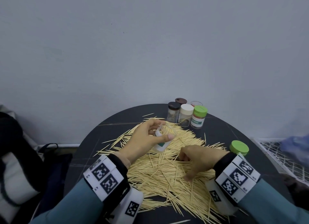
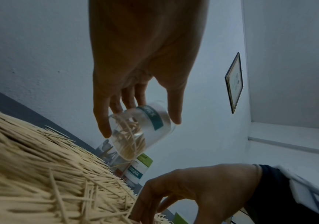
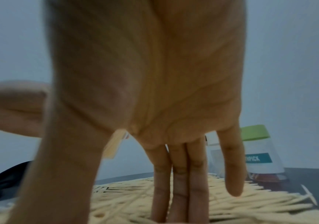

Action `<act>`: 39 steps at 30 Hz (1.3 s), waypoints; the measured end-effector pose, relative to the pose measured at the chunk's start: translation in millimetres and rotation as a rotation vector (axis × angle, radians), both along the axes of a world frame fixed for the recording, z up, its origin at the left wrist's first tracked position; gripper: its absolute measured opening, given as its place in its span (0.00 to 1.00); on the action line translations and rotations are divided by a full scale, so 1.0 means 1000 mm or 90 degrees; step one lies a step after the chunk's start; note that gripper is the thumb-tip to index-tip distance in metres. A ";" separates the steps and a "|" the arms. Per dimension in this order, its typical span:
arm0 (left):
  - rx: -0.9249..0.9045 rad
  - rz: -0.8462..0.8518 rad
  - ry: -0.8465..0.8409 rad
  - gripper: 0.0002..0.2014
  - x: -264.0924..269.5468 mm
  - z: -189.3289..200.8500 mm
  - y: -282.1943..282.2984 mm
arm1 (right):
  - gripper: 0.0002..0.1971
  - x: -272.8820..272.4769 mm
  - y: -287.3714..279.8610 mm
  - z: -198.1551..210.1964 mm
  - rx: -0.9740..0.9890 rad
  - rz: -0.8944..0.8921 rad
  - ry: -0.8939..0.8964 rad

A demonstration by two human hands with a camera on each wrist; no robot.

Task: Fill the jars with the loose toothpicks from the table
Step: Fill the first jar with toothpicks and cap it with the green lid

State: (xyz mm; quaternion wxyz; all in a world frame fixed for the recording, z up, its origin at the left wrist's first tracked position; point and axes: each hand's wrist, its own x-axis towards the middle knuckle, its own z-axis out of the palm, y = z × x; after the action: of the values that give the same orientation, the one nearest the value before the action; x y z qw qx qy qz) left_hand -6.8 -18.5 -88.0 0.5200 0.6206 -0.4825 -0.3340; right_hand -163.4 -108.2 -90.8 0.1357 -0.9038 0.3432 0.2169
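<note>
left hand point(image 1: 142, 138) lifted over the pile, grip curled round open clear jar point(image 1: 163, 140), thumb on one side, fingers on the other; held tilted with mouth toward the right hand, probably for an easy drop-in. partly filled already: bundle of toothpicks visible inside jar through wall in left wrist view, white label with teal band. right hand point(image 1: 199, 160) down on loose toothpicks point(image 1: 167, 172), fingers bent into the pile, looks like gathering a pinch; whether any sticks actually caught between fingertips cannot tell, right wrist view blurred. toothpicks pale, thin, pointed, spread in a wide messy heap across the middle of dark round surface point(image 1: 93, 140), many crossed, a few strays at edges. green lid point(image 1: 239, 147) lying just beside right wrist, likely off the held jar. closed jars point(image 1: 185, 115) grouped at far edge of surface, well apart from the heap's centre, out of the way. most of pile not yet jarred, task judged early.
</note>
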 end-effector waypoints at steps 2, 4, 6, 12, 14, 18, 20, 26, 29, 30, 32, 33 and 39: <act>0.000 -0.002 -0.003 0.25 0.000 0.000 0.000 | 0.29 0.000 0.001 -0.001 0.005 0.002 -0.005; -0.001 -0.002 -0.008 0.25 0.000 0.000 0.001 | 0.26 0.001 0.003 -0.002 -0.007 0.017 -0.002; 0.001 -0.002 -0.016 0.25 -0.001 0.000 0.001 | 0.25 0.002 0.004 -0.002 -0.032 0.041 0.009; 0.007 -0.005 -0.020 0.25 0.000 0.001 0.002 | 0.20 0.002 0.001 -0.007 -0.028 0.055 0.014; 0.007 -0.006 -0.022 0.26 -0.001 0.001 0.001 | 0.19 0.002 0.001 -0.006 -0.023 0.054 0.019; 0.007 -0.004 -0.028 0.26 -0.001 0.001 0.002 | 0.19 0.001 0.001 -0.004 -0.015 0.060 0.014; 0.006 -0.006 -0.030 0.26 -0.001 0.002 0.003 | 0.19 0.002 0.001 -0.003 -0.017 0.069 0.022; 0.005 -0.007 -0.029 0.25 -0.002 0.002 0.003 | 0.18 0.002 0.000 -0.003 -0.011 0.080 0.016; 0.006 -0.005 -0.028 0.25 -0.002 0.002 0.003 | 0.16 0.002 -0.001 -0.005 -0.011 0.067 0.018; 0.006 -0.005 -0.029 0.25 -0.002 0.002 0.003 | 0.15 0.001 -0.001 -0.005 -0.009 0.062 0.017; 0.005 -0.006 -0.032 0.25 -0.001 0.002 0.003 | 0.15 0.001 -0.002 -0.005 -0.003 0.054 0.011; 0.004 -0.007 -0.032 0.25 -0.001 0.002 0.002 | 0.15 0.000 -0.002 -0.004 -0.001 0.053 0.005; 0.001 -0.005 -0.020 0.25 0.000 0.001 0.002 | 0.13 -0.003 -0.006 -0.001 0.010 0.031 -0.016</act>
State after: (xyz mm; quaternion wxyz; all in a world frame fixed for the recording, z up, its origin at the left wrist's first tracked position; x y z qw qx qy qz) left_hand -6.8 -16.5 -87.4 0.5107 0.6243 -0.4926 -0.3268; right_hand -166.4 -114.2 -91.8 0.1422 -0.9134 0.3177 0.2112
